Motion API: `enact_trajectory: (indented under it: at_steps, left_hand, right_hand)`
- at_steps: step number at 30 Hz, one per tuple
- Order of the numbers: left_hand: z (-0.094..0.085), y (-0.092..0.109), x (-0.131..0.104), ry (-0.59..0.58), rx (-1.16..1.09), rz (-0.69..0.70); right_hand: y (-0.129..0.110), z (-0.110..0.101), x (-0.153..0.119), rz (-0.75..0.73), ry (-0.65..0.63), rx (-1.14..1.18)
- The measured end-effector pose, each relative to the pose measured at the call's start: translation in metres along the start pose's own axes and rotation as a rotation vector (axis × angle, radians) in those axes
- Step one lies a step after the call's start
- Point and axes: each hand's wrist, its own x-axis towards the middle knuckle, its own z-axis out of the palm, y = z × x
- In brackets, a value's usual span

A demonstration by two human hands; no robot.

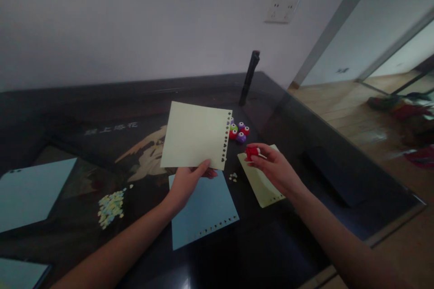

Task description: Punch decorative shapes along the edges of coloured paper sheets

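Note:
A pale yellow sheet [196, 137] with a row of punched shapes down its right edge is raised above the table. My left hand [188, 183] grips its lower edge, thumb on top. To the right, my right hand [274, 167] holds a small red punch [252, 152] between thumb and fingers, apart from the sheet. Beneath my left hand lies a blue sheet [203, 212] with punched shapes along its bottom edge. Another yellow sheet [262, 183] rests under my right hand. Several purple, red and green punches [241, 137] sit behind the raised sheet's right edge.
Small paper cutouts [111, 207] are piled at the left, and a few more [233, 177] lie near the middle. Blue sheets [34, 194] lie far left. A dark upright object [250, 76] stands at the back; a dark flat object [334, 174] lies right on the black table [142, 257].

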Motion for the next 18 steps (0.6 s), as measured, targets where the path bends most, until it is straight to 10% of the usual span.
enact_trajectory:
  at_steps: [6, 18]
  left_hand:
    - [-0.001, 0.005, -0.001, -0.012, -0.12, -0.016]
    - [-0.002, 0.012, -0.001, 0.013, -0.197, -0.033]
  right_hand:
    - [-0.006, -0.026, 0.038, -0.273, 0.137, -0.807]
    - [0.014, -0.027, 0.079, -0.36, 0.149, -1.18]
